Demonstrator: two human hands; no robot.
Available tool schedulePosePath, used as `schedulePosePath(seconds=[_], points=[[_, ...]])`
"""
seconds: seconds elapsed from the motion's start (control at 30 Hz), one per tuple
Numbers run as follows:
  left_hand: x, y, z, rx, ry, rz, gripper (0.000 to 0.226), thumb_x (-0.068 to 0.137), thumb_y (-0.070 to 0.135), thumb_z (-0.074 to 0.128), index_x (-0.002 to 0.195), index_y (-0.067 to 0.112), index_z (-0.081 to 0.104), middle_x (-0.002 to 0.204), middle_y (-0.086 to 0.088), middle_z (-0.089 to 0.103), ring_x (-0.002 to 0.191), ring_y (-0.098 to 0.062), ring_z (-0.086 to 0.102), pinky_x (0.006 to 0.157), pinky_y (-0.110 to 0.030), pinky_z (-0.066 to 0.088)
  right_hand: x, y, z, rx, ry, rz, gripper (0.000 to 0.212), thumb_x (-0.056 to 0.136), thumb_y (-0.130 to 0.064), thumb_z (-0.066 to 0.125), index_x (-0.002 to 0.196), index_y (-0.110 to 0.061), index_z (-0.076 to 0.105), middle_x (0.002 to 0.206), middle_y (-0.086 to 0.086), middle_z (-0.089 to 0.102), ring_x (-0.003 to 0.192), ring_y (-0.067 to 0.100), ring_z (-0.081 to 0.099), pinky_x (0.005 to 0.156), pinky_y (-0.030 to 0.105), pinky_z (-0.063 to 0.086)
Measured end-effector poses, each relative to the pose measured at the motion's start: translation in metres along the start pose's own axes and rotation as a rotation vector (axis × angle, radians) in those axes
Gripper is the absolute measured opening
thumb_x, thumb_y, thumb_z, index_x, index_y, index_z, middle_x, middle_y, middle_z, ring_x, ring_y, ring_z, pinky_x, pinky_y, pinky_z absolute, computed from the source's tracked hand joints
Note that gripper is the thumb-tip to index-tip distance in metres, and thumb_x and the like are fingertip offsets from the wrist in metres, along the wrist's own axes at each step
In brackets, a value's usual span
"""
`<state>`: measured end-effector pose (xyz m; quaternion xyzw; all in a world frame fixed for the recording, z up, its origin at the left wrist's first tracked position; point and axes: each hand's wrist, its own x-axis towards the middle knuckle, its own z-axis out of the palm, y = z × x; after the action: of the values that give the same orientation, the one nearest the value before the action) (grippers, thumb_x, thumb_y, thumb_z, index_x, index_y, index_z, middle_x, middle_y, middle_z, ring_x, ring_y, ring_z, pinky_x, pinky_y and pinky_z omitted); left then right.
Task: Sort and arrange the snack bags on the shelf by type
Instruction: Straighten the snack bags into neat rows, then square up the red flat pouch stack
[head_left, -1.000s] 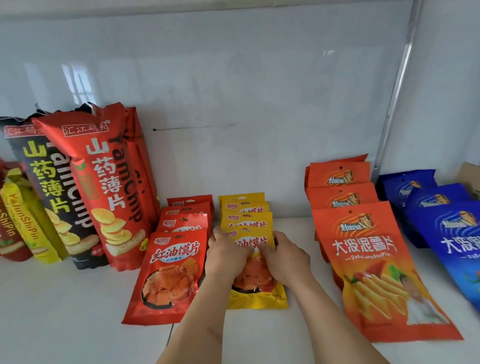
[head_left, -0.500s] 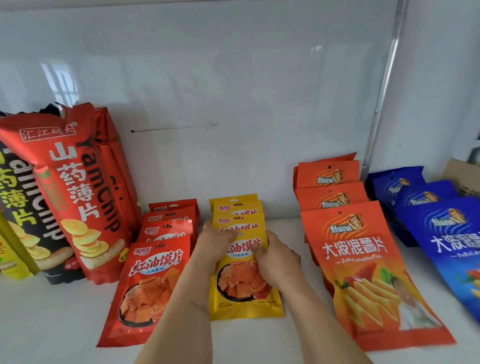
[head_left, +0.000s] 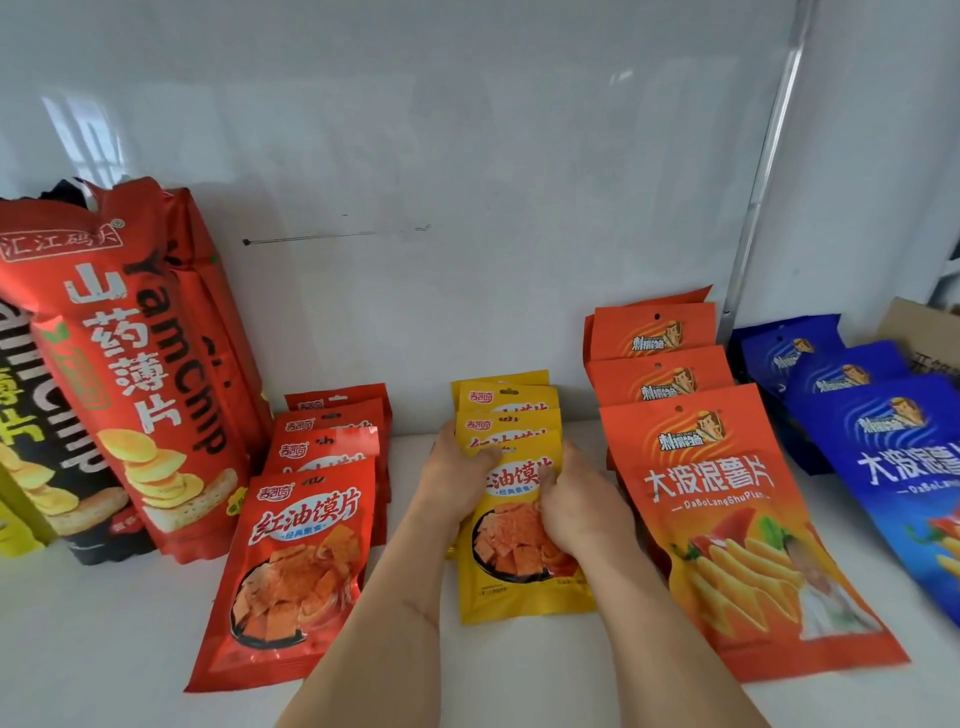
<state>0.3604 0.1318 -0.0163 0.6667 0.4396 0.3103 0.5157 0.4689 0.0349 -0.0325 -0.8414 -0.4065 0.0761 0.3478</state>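
A row of small yellow snack bags (head_left: 506, 410) runs back from the middle of the white shelf (head_left: 104, 634). Both hands are on the front yellow bag (head_left: 519, 587). My left hand (head_left: 457, 478) grips its upper left edge, thumb on the bag's face. My right hand (head_left: 576, 499) holds its upper right part, fingers curled onto it. Left of it lies a row of small red bags (head_left: 306, 545) of the same brand. To the right stands a row of orange crisp bags (head_left: 727, 519), then blue ones (head_left: 893, 457).
Tall red yam chip bags (head_left: 135, 364) stand at the left, with a black one (head_left: 47, 467) and a yellow one (head_left: 15, 525) beside them. A cardboard box (head_left: 919, 332) sits at the far right. The white back wall (head_left: 467, 182) is close behind the rows.
The view has shifted right, so the left-hand bags sit nearer the edge. Both hands stay on the front yellow bag, which now lies lower and flatter on the shelf.
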Motion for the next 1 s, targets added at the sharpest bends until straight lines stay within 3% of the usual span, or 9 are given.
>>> schedulePosePath(seconds=[0.1,0.23,0.37,0.53,0.6,0.8,0.87,1.0], points=[[0.005,-0.004,0.006,0.075,0.033,0.047,0.037,0.092,0.026,0.069,0.125,0.022,0.054,0.119,-0.001,0.068,0.098,-0.02,0.071,0.079,-0.037,0.061,0.001,0.003,0.003,-0.033,0.027,-0.005,0.033,0.101,-0.036,0.041,0.131,-0.024,0.047,0.126,0.003,0.062,0.114,0.029,0.057,0.09,0.041,0.049],[0.008,-0.01,0.011,0.146,0.076,0.088,0.044,0.088,0.03,0.071,0.127,0.024,0.052,0.123,-0.002,0.063,0.104,-0.023,0.067,0.088,-0.046,0.059,-0.001,0.005,0.006,-0.061,0.055,-0.012,0.034,0.1,-0.036,0.044,0.131,-0.022,0.049,0.129,0.004,0.06,0.118,0.03,0.054,0.096,0.042,0.045],[0.01,-0.008,0.013,0.19,0.081,0.095,0.051,0.088,0.03,0.073,0.132,0.019,0.049,0.129,-0.006,0.06,0.109,-0.026,0.065,0.092,-0.046,0.057,-0.006,0.003,0.002,-0.074,0.051,0.0,0.034,0.102,-0.039,0.04,0.127,-0.019,0.051,0.128,0.006,0.06,0.117,0.031,0.055,0.094,0.039,0.043],[0.0,0.005,0.005,0.265,0.075,0.045,0.057,0.095,0.033,0.064,0.142,0.011,0.04,0.143,-0.011,0.047,0.123,-0.031,0.056,0.097,-0.041,0.049,-0.026,-0.011,-0.019,-0.154,0.039,0.049,0.057,0.102,-0.05,0.033,0.145,-0.014,0.035,0.146,0.011,0.044,0.132,0.032,0.044,0.101,0.044,0.039],[-0.007,0.008,0.003,0.281,0.078,0.02,0.056,0.097,0.034,0.06,0.142,0.009,0.038,0.145,-0.012,0.045,0.125,-0.033,0.055,0.098,-0.041,0.047,-0.04,-0.014,-0.021,-0.197,-0.001,0.033,0.053,0.101,-0.048,0.035,0.142,-0.014,0.037,0.143,0.011,0.046,0.131,0.032,0.044,0.101,0.044,0.041],[-0.023,0.01,0.01,0.285,0.088,0.02,0.044,0.096,0.031,0.061,0.131,0.008,0.047,0.133,-0.012,0.055,0.117,-0.031,0.059,0.086,-0.035,0.049,-0.066,-0.006,-0.009,-0.31,-0.009,-0.002,0.048,0.102,-0.048,0.031,0.136,-0.015,0.039,0.139,0.005,0.048,0.127,0.028,0.048,0.096,0.041,0.04],[-0.032,0.014,0.007,0.304,0.102,0.035,0.049,0.097,0.034,0.06,0.135,0.008,0.045,0.137,-0.013,0.052,0.123,-0.032,0.056,0.094,-0.039,0.049,-0.065,-0.002,-0.01,-0.275,0.02,-0.01,0.048,0.102,-0.048,0.033,0.136,-0.014,0.039,0.139,0.005,0.049,0.127,0.028,0.048,0.095,0.04,0.041],[-0.06,0.023,-0.024,0.359,0.223,0.191,0.062,0.1,0.034,0.055,0.153,0.01,0.032,0.157,-0.009,0.036,0.144,-0.028,0.036,0.112,-0.038,0.034,-0.068,-0.007,-0.012,-0.201,0.128,-0.047,0.05,0.1,-0.045,0.04,0.137,-0.012,0.042,0.139,0.008,0.048,0.128,0.029,0.044,0.097,0.043,0.039]])
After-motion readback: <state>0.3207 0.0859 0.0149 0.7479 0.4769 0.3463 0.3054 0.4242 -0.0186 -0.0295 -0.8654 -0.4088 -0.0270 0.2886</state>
